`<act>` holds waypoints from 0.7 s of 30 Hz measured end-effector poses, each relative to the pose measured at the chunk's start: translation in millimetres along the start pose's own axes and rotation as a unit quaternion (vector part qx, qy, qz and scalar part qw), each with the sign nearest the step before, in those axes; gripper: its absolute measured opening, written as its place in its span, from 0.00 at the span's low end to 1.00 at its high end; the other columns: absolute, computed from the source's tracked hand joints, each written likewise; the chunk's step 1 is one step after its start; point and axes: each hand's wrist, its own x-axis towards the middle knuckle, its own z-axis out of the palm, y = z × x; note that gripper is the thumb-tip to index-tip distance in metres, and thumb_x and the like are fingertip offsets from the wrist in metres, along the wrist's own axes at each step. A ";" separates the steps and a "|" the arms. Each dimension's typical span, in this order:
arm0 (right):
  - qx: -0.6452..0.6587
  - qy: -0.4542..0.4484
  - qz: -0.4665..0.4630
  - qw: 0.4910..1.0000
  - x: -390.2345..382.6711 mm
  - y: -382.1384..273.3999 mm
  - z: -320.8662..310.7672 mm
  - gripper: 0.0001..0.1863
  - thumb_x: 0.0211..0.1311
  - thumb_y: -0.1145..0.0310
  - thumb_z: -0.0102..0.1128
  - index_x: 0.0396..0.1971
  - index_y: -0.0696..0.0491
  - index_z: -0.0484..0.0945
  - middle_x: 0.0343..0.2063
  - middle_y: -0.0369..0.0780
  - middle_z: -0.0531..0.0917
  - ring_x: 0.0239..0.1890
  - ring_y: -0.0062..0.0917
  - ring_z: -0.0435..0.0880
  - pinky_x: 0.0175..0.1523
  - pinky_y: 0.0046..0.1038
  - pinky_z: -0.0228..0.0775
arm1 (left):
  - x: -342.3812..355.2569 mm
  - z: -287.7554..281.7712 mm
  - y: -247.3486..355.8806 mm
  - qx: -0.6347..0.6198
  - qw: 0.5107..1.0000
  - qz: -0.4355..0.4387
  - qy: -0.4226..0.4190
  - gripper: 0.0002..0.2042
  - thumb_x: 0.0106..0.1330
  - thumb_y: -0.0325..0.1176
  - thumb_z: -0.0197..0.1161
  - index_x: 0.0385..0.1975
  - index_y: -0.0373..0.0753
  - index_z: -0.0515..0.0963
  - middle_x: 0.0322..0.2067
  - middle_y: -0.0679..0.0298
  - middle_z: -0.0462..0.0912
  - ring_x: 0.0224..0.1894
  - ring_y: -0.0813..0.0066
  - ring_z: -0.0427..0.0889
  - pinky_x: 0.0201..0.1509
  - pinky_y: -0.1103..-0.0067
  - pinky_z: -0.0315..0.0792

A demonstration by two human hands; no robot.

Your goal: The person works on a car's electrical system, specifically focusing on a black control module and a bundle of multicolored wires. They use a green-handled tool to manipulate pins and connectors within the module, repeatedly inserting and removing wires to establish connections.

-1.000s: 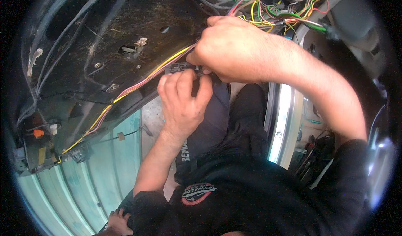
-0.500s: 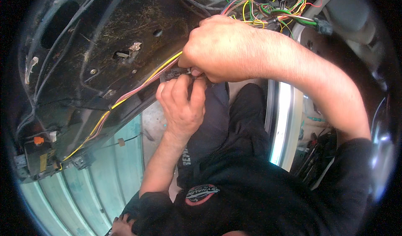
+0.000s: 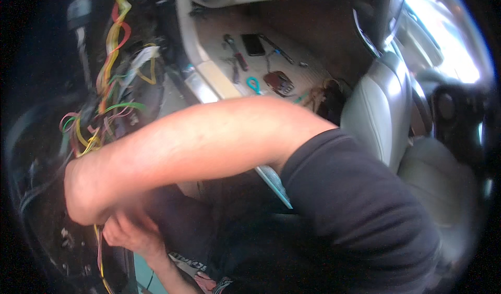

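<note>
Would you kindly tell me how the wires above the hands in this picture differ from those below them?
The upper wires spread into loose loops; the lower wires run in a slim strand. Green shows among the upper wires, but none is visible in the lower wires. Both include yellow.

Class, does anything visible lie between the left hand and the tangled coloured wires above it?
Yes: in this view the right hand and right forearm cross between the left hand and the tangled coloured wires; depth is unclear.
</note>
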 end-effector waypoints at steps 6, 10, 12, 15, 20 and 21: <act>-0.017 0.074 0.041 0.996 12.9 -5.7 15.4 0.18 0.62 0.57 0.65 0.52 0.41 0.88 0.52 0.34 0.88 0.55 0.33 0.84 0.51 0.46 0.73 | 9.1 -0.6 2.6 0.006 0.999 0.007 -0.039 0.27 0.65 0.38 0.73 0.58 0.30 0.72 0.54 0.44 0.72 0.59 0.44 0.69 0.64 0.53 0.62; -0.010 0.079 0.055 0.995 21.8 -11.4 16.7 0.19 0.63 0.57 0.65 0.53 0.41 0.87 0.54 0.33 0.87 0.56 0.31 0.83 0.51 0.46 0.71 | 3.2 0.4 -1.1 -0.004 0.999 0.003 -0.031 0.27 0.65 0.39 0.73 0.57 0.29 0.72 0.54 0.43 0.72 0.60 0.43 0.68 0.64 0.51 0.61; 0.000 0.085 0.068 0.994 21.1 -13.2 17.4 0.19 0.62 0.57 0.67 0.53 0.41 0.87 0.53 0.34 0.88 0.58 0.31 0.83 0.53 0.44 0.71 | 0.6 3.9 -1.8 -0.007 1.000 0.003 -0.022 0.26 0.66 0.40 0.72 0.57 0.29 0.73 0.54 0.43 0.72 0.60 0.43 0.68 0.64 0.52 0.61; 0.046 0.116 0.084 0.989 10.5 -15.0 19.7 0.18 0.63 0.57 0.66 0.52 0.42 0.88 0.52 0.33 0.88 0.58 0.29 0.83 0.60 0.45 0.68 | -2.3 12.2 -3.1 0.003 0.999 -0.021 -0.038 0.26 0.70 0.45 0.67 0.58 0.31 0.72 0.55 0.44 0.73 0.62 0.42 0.67 0.65 0.52 0.62; 0.005 0.634 0.076 0.769 -30.4 -66.3 86.1 0.10 0.54 0.59 0.65 0.30 0.45 0.89 0.34 0.36 0.88 0.47 0.35 0.83 0.67 0.53 0.63 | -36.7 35.3 -36.6 0.202 0.866 -0.189 -0.417 0.28 0.74 0.49 0.59 0.64 0.34 0.71 0.60 0.45 0.72 0.64 0.45 0.68 0.65 0.53 0.62; 0.078 0.638 0.058 0.764 -55.3 -75.7 98.1 0.09 0.55 0.61 0.64 0.30 0.49 0.87 0.33 0.37 0.86 0.43 0.35 0.83 0.64 0.53 0.66 | -29.2 12.6 -14.9 0.197 0.893 -0.161 -0.371 0.26 0.73 0.44 0.59 0.65 0.35 0.71 0.59 0.46 0.74 0.62 0.47 0.70 0.64 0.55 0.63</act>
